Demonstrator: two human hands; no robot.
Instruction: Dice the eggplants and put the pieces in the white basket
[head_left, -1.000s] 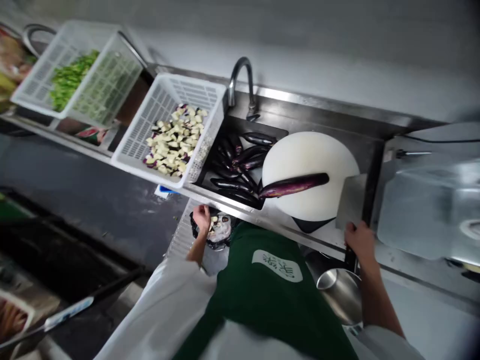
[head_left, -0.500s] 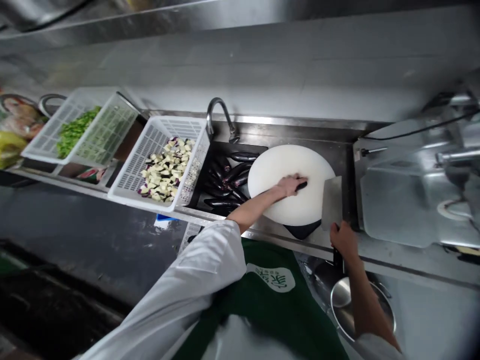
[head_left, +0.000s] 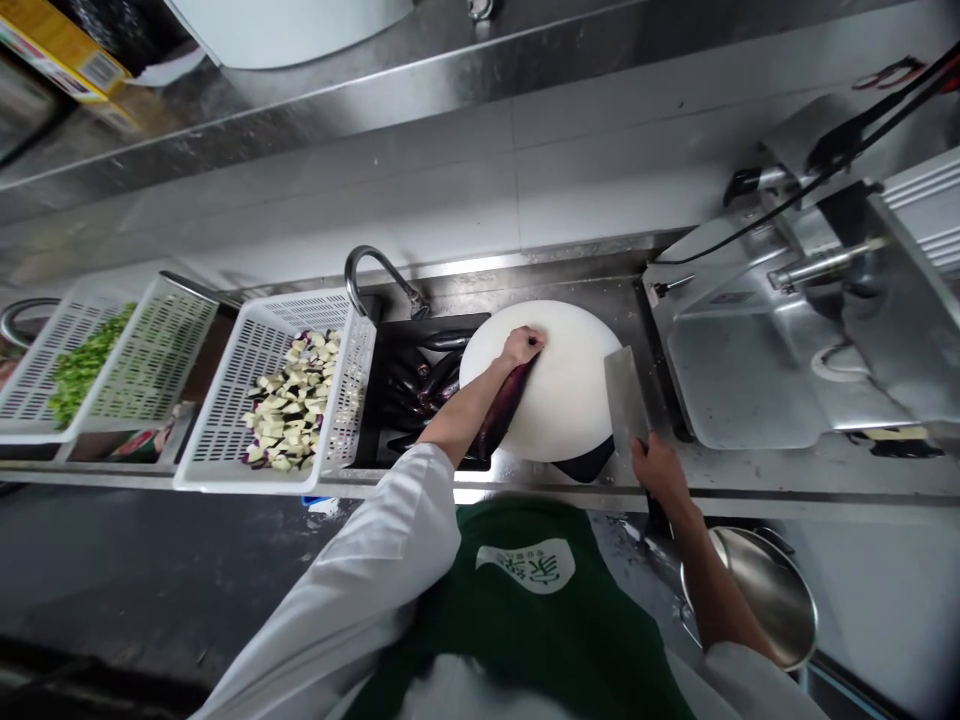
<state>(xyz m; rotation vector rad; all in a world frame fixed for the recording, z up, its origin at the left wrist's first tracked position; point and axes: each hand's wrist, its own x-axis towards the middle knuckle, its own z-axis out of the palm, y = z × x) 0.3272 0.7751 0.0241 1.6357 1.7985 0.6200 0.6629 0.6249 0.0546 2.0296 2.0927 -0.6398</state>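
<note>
My left hand [head_left: 523, 346] is closed around one end of a long purple eggplant [head_left: 507, 412]. The eggplant slants from the round white cutting board [head_left: 574, 390] down past its lower left edge, partly behind my forearm. At the board's right edge, my right hand [head_left: 658, 468] grips the handle of a cleaver [head_left: 627, 392], its broad blade pointing away from me. Left of the board, several whole dark eggplants [head_left: 420, 385] lie in a black tray [head_left: 365, 430].
A white plastic basket [head_left: 202, 440] with cut eggplant pieces [head_left: 292, 400] stands left of the tray, a faucet [head_left: 379, 262] behind it. Farther left, another basket [head_left: 161, 350] holds chopped greens. A metal slicer-like machine [head_left: 750, 370] is at right, and a steel pot [head_left: 772, 590] sits below the counter.
My left hand has moved toward the upper left of the board, and the eggplant's long body now shows below it. The cleaver stays by the board's right edge. The camera view has shifted.
</note>
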